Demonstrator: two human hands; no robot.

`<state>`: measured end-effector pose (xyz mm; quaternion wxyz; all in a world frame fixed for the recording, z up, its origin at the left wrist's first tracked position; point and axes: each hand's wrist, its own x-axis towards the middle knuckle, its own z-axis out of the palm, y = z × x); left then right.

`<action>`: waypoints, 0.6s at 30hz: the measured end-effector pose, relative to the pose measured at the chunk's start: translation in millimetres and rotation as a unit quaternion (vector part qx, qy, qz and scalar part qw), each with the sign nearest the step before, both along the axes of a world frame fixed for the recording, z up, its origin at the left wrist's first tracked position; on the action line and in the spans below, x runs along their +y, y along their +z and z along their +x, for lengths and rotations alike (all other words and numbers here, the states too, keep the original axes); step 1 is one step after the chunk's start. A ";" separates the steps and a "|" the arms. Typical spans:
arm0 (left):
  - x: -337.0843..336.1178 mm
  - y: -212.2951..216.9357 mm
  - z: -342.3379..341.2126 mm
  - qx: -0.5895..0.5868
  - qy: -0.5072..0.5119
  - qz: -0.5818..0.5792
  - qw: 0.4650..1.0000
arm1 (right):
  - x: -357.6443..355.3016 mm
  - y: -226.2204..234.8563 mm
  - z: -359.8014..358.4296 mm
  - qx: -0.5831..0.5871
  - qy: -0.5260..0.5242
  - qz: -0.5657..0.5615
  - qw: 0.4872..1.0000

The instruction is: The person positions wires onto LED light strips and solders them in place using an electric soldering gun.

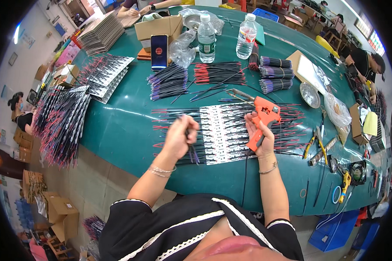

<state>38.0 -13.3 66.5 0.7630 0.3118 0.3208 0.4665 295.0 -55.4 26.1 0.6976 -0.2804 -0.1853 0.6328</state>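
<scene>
Near, downward head-worn fisheye view of the table [113, 126], rim perhaps unreliable.

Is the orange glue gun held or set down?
Held: the right hand has the glue gun by its handle, its orange body showing beyond the fingers.

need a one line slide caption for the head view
Left-hand grip on dark wires, right-hand grip on an orange glue gun, a white panel on the green table below.

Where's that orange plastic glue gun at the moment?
In the head view, the orange plastic glue gun is right of centre, held in the person's right hand, just right of the white rectangular panel with dark wires.
</scene>
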 end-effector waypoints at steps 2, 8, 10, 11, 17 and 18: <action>1.5 30.3 -13.5 0.061 0.111 0.185 0.975 | -5.6 5.9 1.1 0.007 -0.009 0.001 1.000; 3.3 19.3 -66.0 0.321 0.307 0.321 0.836 | -26.0 35.3 3.7 -0.192 -0.074 0.025 0.978; 7.8 -6.1 -74.8 0.396 0.290 0.282 0.824 | -41.5 50.0 1.3 -0.218 -0.113 0.024 0.969; 8.4 -18.5 -77.7 0.394 0.294 0.289 0.821 | -49.0 54.3 2.6 -0.209 -0.111 0.035 0.971; 2.0 -26.3 -88.2 0.382 0.296 0.243 0.841 | -71.3 60.2 7.0 -0.245 -0.116 0.038 0.962; 2.4 -23.3 -92.4 0.384 0.297 0.240 0.841 | -74.2 59.8 6.2 -0.244 -0.113 0.036 0.962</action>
